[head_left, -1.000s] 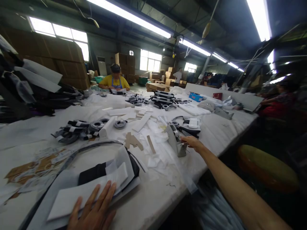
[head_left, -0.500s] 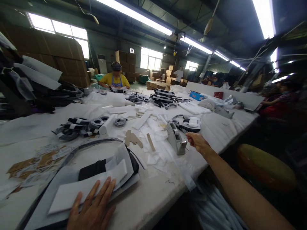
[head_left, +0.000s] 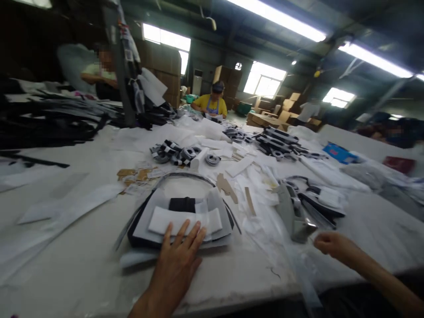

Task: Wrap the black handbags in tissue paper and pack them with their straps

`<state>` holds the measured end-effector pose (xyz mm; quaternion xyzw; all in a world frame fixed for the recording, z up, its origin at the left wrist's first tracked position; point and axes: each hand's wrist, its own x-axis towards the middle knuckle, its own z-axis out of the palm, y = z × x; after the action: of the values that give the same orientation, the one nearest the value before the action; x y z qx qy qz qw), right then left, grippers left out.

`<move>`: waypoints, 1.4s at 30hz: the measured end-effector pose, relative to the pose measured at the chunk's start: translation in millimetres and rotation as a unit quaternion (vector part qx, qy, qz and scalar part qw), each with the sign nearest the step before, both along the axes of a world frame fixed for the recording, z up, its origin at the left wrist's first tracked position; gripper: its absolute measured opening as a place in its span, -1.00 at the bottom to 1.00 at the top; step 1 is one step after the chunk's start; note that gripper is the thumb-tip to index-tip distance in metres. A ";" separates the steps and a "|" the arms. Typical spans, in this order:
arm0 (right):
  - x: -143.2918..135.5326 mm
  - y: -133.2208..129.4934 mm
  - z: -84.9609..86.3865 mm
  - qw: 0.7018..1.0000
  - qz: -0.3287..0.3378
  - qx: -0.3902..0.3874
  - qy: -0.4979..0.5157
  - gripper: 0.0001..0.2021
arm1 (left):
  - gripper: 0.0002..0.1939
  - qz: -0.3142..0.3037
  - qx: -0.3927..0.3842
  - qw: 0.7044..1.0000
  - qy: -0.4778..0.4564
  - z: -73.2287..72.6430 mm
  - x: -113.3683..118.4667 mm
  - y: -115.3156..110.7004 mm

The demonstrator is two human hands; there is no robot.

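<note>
My left hand (head_left: pixel 180 251) lies flat with fingers spread on a folded white foam sheet (head_left: pixel 157 221). The sheet rests on a black bag-like article (head_left: pixel 135 238) with a looped strap, lined with pale wrapping. A dark band (head_left: pixel 182 204) with a pale strip shows just above the foam. At the right, my right hand (head_left: pixel 336 247) is closed, its fingertips close to the front end of a grey tape dispenser (head_left: pixel 294 216). Whatever the fingers pinch there is too small and blurred to make out.
Brown card pieces (head_left: pixel 227 187) and white foam scraps lie beyond the bag. Coiled grey straps (head_left: pixel 190 154) are bundled farther back. Another wrapped black article (head_left: pixel 326 198) sits behind the dispenser. Across the table a person in yellow (head_left: pixel 213 104) works; a dark post (head_left: pixel 122 66) stands left.
The view has swung left, so the scene sits farther right. My right hand has shifted from beside the dispenser to nearer me, off its front end. My left hand stays on the foam.
</note>
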<state>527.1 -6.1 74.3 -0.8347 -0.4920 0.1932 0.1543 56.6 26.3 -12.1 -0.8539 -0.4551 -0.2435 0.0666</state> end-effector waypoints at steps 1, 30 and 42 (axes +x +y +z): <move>-13.3 11.4 12.2 0.998 0.056 -0.032 0.027 -0.83 | -0.46 0.003 -0.009 1.000 -0.005 1.8 0.8 -0.5; -300.5 263.4 10.6 0.733 0.630 0.014 -0.254 -0.26 | -0.41 -0.026 -0.036 0.999 0.002 -25.3 3.1 1.1; -326.0 122.2 4.3 0.847 0.489 0.197 0.069 -0.85 | -0.42 -0.025 -0.117 0.992 -0.040 1.9 3.1 -6.5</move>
<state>201.1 116.1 78.6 -0.4227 -0.8522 0.2001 0.2345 59.7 19.8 -10.2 -0.8565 -0.4612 -0.2242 -0.0586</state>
